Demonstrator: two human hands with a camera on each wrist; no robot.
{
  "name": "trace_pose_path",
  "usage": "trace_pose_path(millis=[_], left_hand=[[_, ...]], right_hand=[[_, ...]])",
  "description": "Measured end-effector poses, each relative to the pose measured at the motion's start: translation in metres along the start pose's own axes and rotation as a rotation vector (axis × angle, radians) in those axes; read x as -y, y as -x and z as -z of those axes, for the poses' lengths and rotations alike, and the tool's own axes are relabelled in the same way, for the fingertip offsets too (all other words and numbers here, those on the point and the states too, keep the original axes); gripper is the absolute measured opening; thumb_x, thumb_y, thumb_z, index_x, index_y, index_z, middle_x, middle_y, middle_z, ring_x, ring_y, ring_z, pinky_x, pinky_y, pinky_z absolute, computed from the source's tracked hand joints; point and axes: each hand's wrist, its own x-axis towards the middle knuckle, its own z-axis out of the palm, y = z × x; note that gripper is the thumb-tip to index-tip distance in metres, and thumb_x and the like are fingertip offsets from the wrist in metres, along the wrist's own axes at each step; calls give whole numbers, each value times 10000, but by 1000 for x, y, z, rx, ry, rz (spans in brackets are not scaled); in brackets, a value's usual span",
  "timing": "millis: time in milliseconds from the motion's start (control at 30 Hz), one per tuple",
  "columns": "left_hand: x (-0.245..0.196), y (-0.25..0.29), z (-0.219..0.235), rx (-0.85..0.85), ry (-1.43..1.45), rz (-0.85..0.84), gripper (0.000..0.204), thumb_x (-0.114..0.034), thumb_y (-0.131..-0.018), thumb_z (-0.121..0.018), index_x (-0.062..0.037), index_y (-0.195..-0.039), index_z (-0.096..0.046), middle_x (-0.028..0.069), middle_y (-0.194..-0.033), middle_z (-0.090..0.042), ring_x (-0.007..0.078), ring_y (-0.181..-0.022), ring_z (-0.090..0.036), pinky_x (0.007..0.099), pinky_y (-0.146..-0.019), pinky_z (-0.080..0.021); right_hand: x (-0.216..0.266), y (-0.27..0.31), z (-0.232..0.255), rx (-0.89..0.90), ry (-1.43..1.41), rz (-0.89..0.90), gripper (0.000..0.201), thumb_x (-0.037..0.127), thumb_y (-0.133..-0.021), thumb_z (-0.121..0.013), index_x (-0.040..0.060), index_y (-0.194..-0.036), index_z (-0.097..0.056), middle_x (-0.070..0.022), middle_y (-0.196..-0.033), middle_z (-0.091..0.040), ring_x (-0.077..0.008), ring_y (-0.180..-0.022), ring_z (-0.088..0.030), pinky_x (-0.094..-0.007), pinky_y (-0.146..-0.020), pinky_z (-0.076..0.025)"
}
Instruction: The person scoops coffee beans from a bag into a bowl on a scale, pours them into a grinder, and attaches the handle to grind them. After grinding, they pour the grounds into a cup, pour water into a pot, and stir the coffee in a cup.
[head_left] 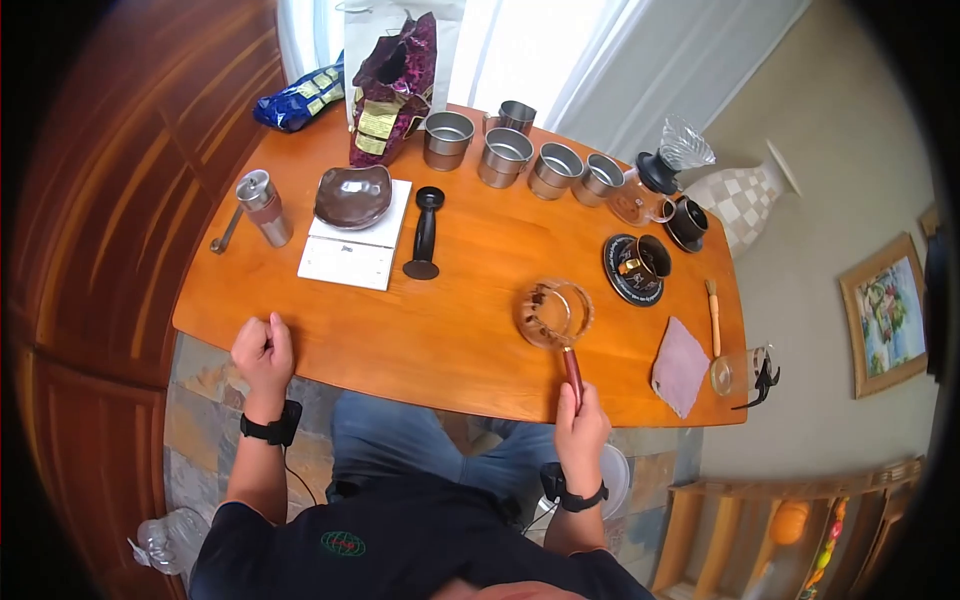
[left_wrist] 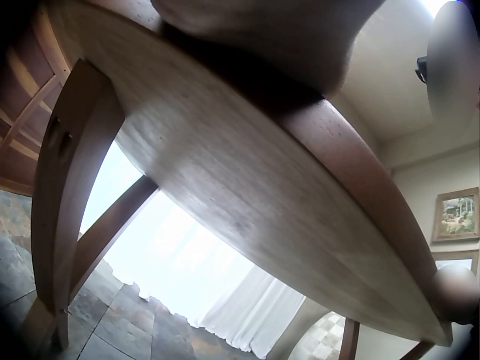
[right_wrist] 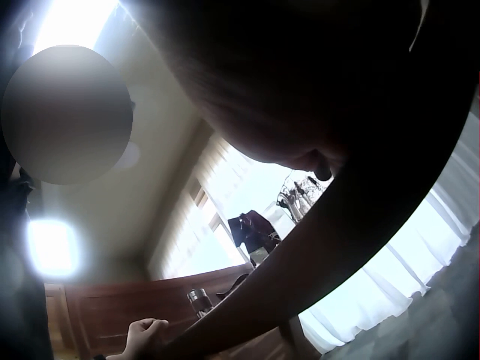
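My right hand (head_left: 582, 430) grips the wooden handle (head_left: 572, 375) of a small round glass pot (head_left: 530, 318) at the table's front edge. Dark brown patches show around the pot's glass side; their kind is unclear. In the right wrist view the pot (right_wrist: 298, 196) appears beyond the underside of the hand. My left hand (head_left: 263, 352) rests at the front left edge with fingers curled into a loose fist, holding nothing. Closest to it are a white scale (head_left: 345, 265) bearing a glossy brown dish (head_left: 353, 196) and a hand coffee grinder (head_left: 265, 210).
A black double-ended scoop (head_left: 425, 235) lies mid-table. Several metal cups (head_left: 505, 155) line the back beside a purple bag (head_left: 385, 110). Toward the right are a glass dripper and server (head_left: 640, 195), a black cup (head_left: 650, 260) on a saucer, a brush (head_left: 714, 320), a pink cloth (head_left: 681, 368) and a glass (head_left: 735, 372).
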Motion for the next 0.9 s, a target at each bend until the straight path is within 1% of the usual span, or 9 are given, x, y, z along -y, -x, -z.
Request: trace_pose_path(millis=[33,100,300,367,400,633,767,833,900], left_hand=[[-1,1,-1,-3,3,-6,406,45,-908,-677,-28,-628,-393,95,-574,-371,221,-479,-367,353,-473,-276],[1,4,-2,-13,11,10,406,43,-911,-677,-27,-628,-394,96,-575,-374,221,-480,-366,353,-473,-276],[2,4,-6,-39,37,16,405,39,-921,-673,-27,-630,-399,95,-574,-375,220,-482,-363,352,-473,-274],[0,2,-3,-16,26,6,402,44,-918,-673,-27,-631,-399,95,-575,-374,220,-483,-363,354,-473,-272],[0,1,-1,-22,11,11,402,44,-918,-673,-27,-631,-399,95,-575,-374,220,-483,-363,354,-473,-272],[0,3,-1,-24,25,4,394,54,-907,-675,-26,-633,-403,93,-573,-369,220,-480,-356,358,-473,-269],[0,3,-6,-55,48,-3,396,57,-912,-670,-25,-632,-402,94,-572,-368,218,-477,-352,358,-471,-268],[1,2,-5,-58,50,4,401,56,-913,-670,-27,-629,-399,94,-573,-365,219,-478,-349,358,-470,-266],[1,2,-3,-27,44,-7,404,56,-913,-672,-27,-628,-397,95,-576,-361,223,-479,-344,361,-470,-260]], right_hand=[[-2,-2,3,4,6,2,248,276,-1039,-616,36,-1074,-667,-191,-752,-651,-362,-681,-667,-412,-634,-509],[-5,-4,10,56,-8,-123,246,255,-1010,-640,60,-1153,-682,-229,-865,-706,-440,-811,-694,-461,-702,-550],[-3,-20,-5,36,33,-121,251,272,-1006,-644,65,-1145,-679,-241,-874,-702,-443,-826,-693,-488,-689,-535],[-1,-17,-10,29,17,-4,277,291,-1051,-594,29,-1111,-660,-187,-760,-658,-364,-696,-674,-422,-643,-504],[-2,-13,-9,39,9,7,277,291,-1051,-594,29,-1111,-660,-187,-760,-658,-364,-696,-674,-422,-643,-504],[-10,-14,11,39,-126,-74,288,290,-1053,-602,7,-1074,-653,-161,-722,-596,-264,-643,-587,-377,-629,-475],[-5,-22,-2,5,-59,-94,302,302,-1064,-577,9,-1076,-649,-166,-711,-584,-289,-633,-583,-388,-619,-467],[6,-24,-4,85,-43,-141,294,309,-1035,-605,45,-1140,-679,-255,-855,-682,-455,-810,-678,-461,-694,-532],[2,-18,-4,106,-38,-113,273,287,-1033,-613,45,-1143,-679,-245,-840,-678,-438,-788,-683,-447,-685,-531]])
